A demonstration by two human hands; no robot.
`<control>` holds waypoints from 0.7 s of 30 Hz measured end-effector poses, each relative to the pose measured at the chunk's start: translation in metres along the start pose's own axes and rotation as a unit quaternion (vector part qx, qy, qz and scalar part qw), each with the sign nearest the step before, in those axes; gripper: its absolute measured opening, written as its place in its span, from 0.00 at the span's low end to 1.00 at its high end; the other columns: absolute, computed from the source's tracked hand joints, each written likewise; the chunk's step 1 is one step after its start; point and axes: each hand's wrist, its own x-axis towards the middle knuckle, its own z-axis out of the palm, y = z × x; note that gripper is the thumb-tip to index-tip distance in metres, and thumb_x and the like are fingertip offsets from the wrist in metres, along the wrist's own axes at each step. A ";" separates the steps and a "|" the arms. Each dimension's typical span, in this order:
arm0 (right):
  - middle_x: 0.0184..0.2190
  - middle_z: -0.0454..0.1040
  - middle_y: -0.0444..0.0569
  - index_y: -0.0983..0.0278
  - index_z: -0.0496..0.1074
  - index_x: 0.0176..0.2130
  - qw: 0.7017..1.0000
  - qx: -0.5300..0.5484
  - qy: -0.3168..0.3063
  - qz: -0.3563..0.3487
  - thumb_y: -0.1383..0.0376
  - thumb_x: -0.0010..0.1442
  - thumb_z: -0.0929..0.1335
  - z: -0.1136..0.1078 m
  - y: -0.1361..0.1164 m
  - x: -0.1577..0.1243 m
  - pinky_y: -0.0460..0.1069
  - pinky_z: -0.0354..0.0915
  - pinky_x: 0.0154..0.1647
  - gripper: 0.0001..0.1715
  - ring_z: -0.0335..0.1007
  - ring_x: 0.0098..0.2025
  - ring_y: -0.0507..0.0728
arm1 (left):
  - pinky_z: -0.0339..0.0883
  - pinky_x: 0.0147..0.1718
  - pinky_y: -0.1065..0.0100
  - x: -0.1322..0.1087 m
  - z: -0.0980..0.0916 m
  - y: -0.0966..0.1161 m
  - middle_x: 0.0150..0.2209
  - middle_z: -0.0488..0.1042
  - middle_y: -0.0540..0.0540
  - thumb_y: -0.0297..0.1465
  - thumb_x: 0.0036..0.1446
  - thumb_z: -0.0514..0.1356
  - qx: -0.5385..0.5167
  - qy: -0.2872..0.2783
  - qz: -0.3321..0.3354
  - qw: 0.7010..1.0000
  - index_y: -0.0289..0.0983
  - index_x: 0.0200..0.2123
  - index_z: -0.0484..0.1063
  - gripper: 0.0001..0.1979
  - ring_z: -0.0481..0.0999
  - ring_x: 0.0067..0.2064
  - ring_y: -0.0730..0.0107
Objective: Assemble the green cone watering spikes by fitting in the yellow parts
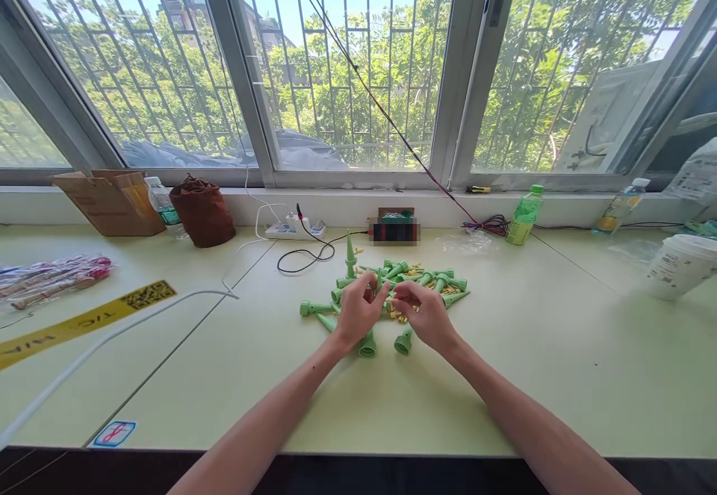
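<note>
- Barred sliding windows (347, 69) run along the far side of the room, with leafy trees outside, and daylight falls on the broad pale yellow-green surface (202, 390) in front of me.
- A loose pile of hollow-ended, tapering green plastic spikes (442, 280) lies at the middle of that surface; small yellow plastic pieces (402, 319) are scattered among them.
- One tapered green spike with a ringed collar (350, 256) stands upright at the back left of the pile; two others lie nearest me, their round open ends (367, 350) turned my way.
- My left hand (358, 308) is over the front of the pile, its fingers closed round a slim green plastic spike (379, 279) whose tip shows above them.
- My right hand (429, 317) is just beside it, fingertips bent in toward the left; whether they pinch a yellow piece I cannot tell.
- I judge each spike light and fairly stiff, with smooth tapering sides that could slip; the wider collar should give the surer hold.
- The yellow pieces look light and easy to drop, so I'd take them by the edges with the fingertips, without squeezing hard.
</note>
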 end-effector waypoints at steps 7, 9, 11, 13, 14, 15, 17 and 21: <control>0.26 0.75 0.47 0.63 0.71 0.36 1.000 -0.021 -0.011 0.019 0.66 0.58 0.66 0.000 0.000 -0.001 0.47 0.65 0.30 0.04 0.70 0.28 0.55 | 0.44 0.19 0.75 -0.001 0.000 0.000 0.20 0.49 0.58 0.38 0.60 0.58 -0.021 -0.015 0.005 1.000 0.39 0.26 0.52 0.18 0.50 0.19 0.80; 0.26 0.74 0.46 0.63 0.71 0.35 0.999 -0.026 -0.012 0.017 0.66 0.59 0.66 0.000 -0.001 -0.001 0.47 0.63 0.29 0.04 0.68 0.27 0.54 | 0.44 0.19 0.75 -0.001 0.000 -0.001 0.20 0.48 0.58 0.38 0.60 0.58 -0.025 -0.019 0.004 0.999 0.39 0.26 0.51 0.18 0.50 0.19 0.80; 0.25 0.73 0.45 0.63 0.70 0.34 0.999 -0.032 -0.013 0.014 0.66 0.59 0.65 0.000 -0.002 -0.001 0.46 0.60 0.27 0.04 0.66 0.26 0.53 | 0.44 0.19 0.75 -0.002 0.000 -0.001 0.19 0.48 0.58 0.38 0.60 0.58 -0.030 -0.023 0.003 0.999 0.39 0.26 0.52 0.18 0.50 0.19 0.80; 0.25 0.72 0.44 0.63 0.70 0.33 0.999 -0.038 -0.015 0.011 0.66 0.60 0.64 0.000 -0.002 -0.001 0.46 0.59 0.26 0.05 0.64 0.25 0.52 | 0.43 0.19 0.75 -0.002 0.001 -0.002 0.19 0.48 0.58 0.38 0.60 0.58 -0.034 -0.027 0.001 0.999 0.39 0.26 0.52 0.18 0.50 0.19 0.80; 0.25 0.72 0.44 0.63 0.70 0.33 0.999 -0.040 -0.016 0.011 0.66 0.61 0.64 0.000 -0.002 -0.001 0.46 0.58 0.26 0.06 0.63 0.25 0.52 | 0.43 0.19 0.75 -0.002 0.001 -0.002 0.19 0.48 0.58 0.38 0.60 0.58 -0.036 -0.029 0.000 0.999 0.39 0.27 0.52 0.18 0.50 0.19 0.80; 0.24 0.72 0.44 0.63 0.70 0.33 0.999 -0.043 -0.018 0.010 0.66 0.61 0.64 0.000 -0.002 -0.001 0.46 0.58 0.26 0.06 0.63 0.25 0.52 | 0.43 0.19 0.75 -0.002 0.001 -0.002 0.19 0.48 0.58 0.38 0.60 0.58 -0.038 -0.031 -0.001 0.999 0.39 0.27 0.52 0.18 0.50 0.19 0.80; 0.24 0.71 0.44 0.63 0.70 0.33 0.999 -0.048 -0.016 0.010 0.66 0.62 0.63 -0.001 -0.001 -0.001 0.46 0.58 0.26 0.07 0.63 0.25 0.52 | 0.43 0.19 0.75 -0.002 0.000 -0.001 0.19 0.48 0.58 0.38 0.60 0.58 -0.039 -0.034 -0.004 0.999 0.39 0.27 0.53 0.17 0.49 0.19 0.80; 0.24 0.71 0.44 0.63 0.70 0.34 0.998 -0.058 0.003 -0.002 0.64 0.63 0.63 -0.001 0.000 0.000 0.46 0.58 0.27 0.09 0.63 0.25 0.53 | 0.42 0.19 0.75 -0.001 -0.002 0.002 0.18 0.49 0.58 0.39 0.60 0.58 -0.037 -0.045 -0.008 0.998 0.38 0.28 0.57 0.15 0.48 0.19 0.80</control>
